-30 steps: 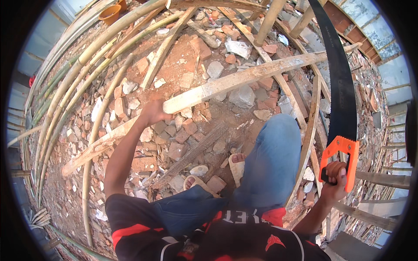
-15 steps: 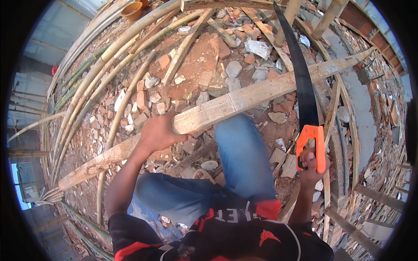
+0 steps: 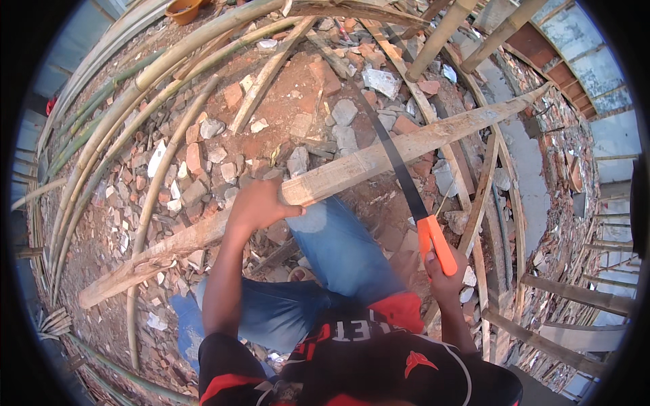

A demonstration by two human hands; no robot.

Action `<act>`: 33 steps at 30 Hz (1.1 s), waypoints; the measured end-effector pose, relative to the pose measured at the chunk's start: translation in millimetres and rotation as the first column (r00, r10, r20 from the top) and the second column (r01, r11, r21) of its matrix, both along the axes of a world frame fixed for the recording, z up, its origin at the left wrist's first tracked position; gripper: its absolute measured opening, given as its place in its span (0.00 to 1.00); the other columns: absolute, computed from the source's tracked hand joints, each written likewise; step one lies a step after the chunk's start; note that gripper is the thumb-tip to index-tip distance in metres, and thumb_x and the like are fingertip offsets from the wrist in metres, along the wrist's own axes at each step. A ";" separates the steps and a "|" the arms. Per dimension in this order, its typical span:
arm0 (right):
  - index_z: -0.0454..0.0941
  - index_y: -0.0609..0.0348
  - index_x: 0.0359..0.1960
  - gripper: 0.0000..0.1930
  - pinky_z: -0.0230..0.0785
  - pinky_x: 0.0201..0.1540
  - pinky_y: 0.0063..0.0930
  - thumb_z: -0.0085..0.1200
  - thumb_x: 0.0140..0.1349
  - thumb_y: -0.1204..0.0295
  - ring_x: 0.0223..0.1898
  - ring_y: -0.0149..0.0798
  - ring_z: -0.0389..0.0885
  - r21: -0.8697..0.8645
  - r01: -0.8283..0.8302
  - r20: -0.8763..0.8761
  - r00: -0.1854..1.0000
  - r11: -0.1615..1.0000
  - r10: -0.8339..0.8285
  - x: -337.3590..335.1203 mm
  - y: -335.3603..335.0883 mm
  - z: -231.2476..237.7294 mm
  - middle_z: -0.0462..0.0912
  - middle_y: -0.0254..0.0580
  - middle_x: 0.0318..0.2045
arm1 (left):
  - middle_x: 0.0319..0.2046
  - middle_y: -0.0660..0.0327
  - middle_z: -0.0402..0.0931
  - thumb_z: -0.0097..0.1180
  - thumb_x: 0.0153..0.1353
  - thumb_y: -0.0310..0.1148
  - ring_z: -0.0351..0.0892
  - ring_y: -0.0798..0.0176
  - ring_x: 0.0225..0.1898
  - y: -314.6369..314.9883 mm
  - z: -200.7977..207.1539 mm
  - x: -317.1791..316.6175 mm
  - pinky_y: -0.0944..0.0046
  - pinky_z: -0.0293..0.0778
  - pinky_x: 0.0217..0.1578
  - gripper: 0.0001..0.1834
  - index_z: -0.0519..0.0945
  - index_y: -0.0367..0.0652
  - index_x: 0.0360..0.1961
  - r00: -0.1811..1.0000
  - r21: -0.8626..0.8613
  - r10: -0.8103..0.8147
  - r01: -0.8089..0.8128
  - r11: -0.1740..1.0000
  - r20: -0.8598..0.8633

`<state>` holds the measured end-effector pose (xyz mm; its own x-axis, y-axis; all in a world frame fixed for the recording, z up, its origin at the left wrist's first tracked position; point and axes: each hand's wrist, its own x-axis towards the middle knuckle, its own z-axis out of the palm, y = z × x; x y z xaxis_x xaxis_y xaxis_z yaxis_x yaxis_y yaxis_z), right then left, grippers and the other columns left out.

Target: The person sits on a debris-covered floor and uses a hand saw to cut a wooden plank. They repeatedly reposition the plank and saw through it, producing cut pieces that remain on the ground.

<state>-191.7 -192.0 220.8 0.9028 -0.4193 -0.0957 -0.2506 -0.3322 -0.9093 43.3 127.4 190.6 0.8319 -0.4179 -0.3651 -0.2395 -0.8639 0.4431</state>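
Observation:
A long squared timber beam (image 3: 406, 145) slants across the view, from low on the left to high on the right. My left hand (image 3: 261, 205) is wrapped over its top near the middle, thumb toward the right. In my right hand (image 3: 443, 271) is a handsaw (image 3: 401, 172) with an orange handle and a long, dark, curved blade. The blade crosses the beam to the right of my left hand, its tip pointing away from me. Whether its teeth touch the wood I cannot tell. My bent knee in blue jeans (image 3: 338, 237) is under the beam.
Broken bricks and stones (image 3: 196, 159) cover the reddish ground. Bamboo poles (image 3: 156, 81) curve along the left and far side. Thin wooden strips (image 3: 271, 74) lie beyond the beam, and upright poles (image 3: 440, 37) stand at the far right. An orange bowl (image 3: 183, 10) sits far left.
The saw has swung left and down from upright beside the beam's right part, its blade now slanting across the beam closer to my left hand. My left hand still grips the beam.

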 end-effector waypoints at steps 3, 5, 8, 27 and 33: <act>0.82 0.68 0.36 0.09 0.64 0.26 0.28 0.60 0.64 0.71 0.21 0.29 0.71 -0.098 -0.005 -0.029 1.000 0.995 0.003 7.6 4.8 6.4 0.75 0.37 0.19 | 0.30 0.41 0.85 0.74 0.40 0.61 0.88 0.40 0.37 -4.0 -39.9 5.3 0.47 0.81 0.39 0.40 0.83 0.31 0.40 0.998 -0.068 -0.022 0.017 0.998 -0.067; 0.82 0.68 0.36 0.09 0.64 0.27 0.28 0.60 0.64 0.71 0.21 0.28 0.71 -0.093 -0.002 -0.036 0.999 0.996 -0.001 12.8 9.2 2.6 0.76 0.37 0.20 | 0.30 0.42 0.86 0.75 0.40 0.61 0.88 0.40 0.37 -6.8 -55.1 -9.1 0.47 0.81 0.40 0.41 0.83 0.32 0.41 1.000 0.039 -0.002 0.002 0.999 0.009; 0.82 0.69 0.36 0.09 0.64 0.27 0.27 0.59 0.65 0.73 0.23 0.26 0.71 -0.056 0.073 0.006 0.997 0.996 -0.073 1.1 14.2 -12.5 0.77 0.35 0.20 | 0.31 0.43 0.86 0.75 0.40 0.61 0.88 0.40 0.37 -8.2 -56.1 -13.6 0.47 0.81 0.40 0.41 0.83 0.33 0.42 1.000 0.039 -0.004 0.004 0.999 0.003; 0.70 0.62 0.27 0.14 0.58 0.23 0.26 0.50 0.74 0.72 0.19 0.26 0.65 0.131 0.163 0.103 0.979 0.978 -0.177 -19.1 14.9 -32.4 0.67 0.30 0.17 | 0.28 0.47 0.86 0.75 0.43 0.60 0.89 0.44 0.33 -57.4 -70.0 -39.5 0.48 0.83 0.33 0.37 0.83 0.37 0.41 0.967 -0.191 0.013 0.038 0.981 0.256; 0.72 0.64 0.33 0.06 0.59 0.22 0.21 0.50 0.69 0.77 0.18 0.22 0.66 0.195 0.134 0.095 0.983 0.972 -0.155 -26.3 2.7 -41.6 0.70 0.30 0.19 | 0.51 0.44 0.78 0.77 0.43 0.56 0.81 0.38 0.46 -63.6 -66.4 -52.4 0.44 0.79 0.46 0.38 0.82 0.34 0.45 0.831 -0.201 0.047 0.078 0.976 0.554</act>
